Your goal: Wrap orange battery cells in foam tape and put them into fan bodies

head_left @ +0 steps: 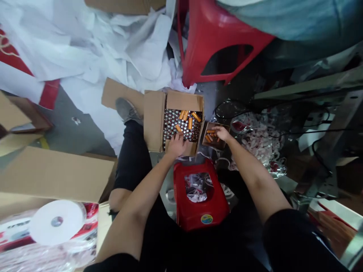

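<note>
An open cardboard box (155, 122) holds many batteries (170, 128) standing on end, packed close together. Several orange batteries (190, 123) lie loose on top of them. My left hand (177, 146) rests over the box's near edge with fingers apart, its fingertips close to one orange battery (178, 128). On the right, a smaller open box (206, 142) has several orange batteries (209, 138) lying in it. My right hand (222, 133) reaches into this small box, fingers pinched at the end of an orange battery (210, 131).
A red stool (200, 215) stands between my legs, another red stool (195, 41) beyond the boxes. White sheets (93, 56) cover the floor at far left. Plastic scraps (261, 139) and black cables (295, 132) lie right. A large carton (56, 173) with a white reel (42, 223) is lower left.
</note>
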The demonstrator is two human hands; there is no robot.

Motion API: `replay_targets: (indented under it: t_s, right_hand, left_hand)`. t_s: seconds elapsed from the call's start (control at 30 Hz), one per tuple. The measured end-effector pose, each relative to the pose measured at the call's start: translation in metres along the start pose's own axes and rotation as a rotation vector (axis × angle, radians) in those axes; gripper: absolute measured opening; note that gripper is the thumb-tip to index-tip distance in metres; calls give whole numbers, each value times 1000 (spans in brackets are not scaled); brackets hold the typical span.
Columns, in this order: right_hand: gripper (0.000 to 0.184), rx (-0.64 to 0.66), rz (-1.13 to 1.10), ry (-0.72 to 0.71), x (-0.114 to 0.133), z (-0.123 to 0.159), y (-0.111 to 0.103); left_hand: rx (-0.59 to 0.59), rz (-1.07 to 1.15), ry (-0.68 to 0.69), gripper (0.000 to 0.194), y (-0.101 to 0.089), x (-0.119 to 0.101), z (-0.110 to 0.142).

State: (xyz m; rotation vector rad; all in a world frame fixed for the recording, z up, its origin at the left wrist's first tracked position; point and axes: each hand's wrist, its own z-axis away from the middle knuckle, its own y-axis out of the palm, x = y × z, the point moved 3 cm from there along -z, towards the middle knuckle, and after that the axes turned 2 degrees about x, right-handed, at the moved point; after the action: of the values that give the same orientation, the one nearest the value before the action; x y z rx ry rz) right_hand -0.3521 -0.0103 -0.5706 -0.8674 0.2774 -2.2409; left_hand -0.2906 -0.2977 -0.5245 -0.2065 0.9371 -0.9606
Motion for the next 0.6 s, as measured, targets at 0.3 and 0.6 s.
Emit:
replay_targets:
  t_s: [0.3,0.6]
  right_hand:
    - [36,-105,-137,-364,126,13,36]
    - [51,-151,-149,-155,180,-73,53]
  left_hand:
    - [292,-214,-97,56,37,26,18]
    - [174,-222,-123,45,36,48,31]
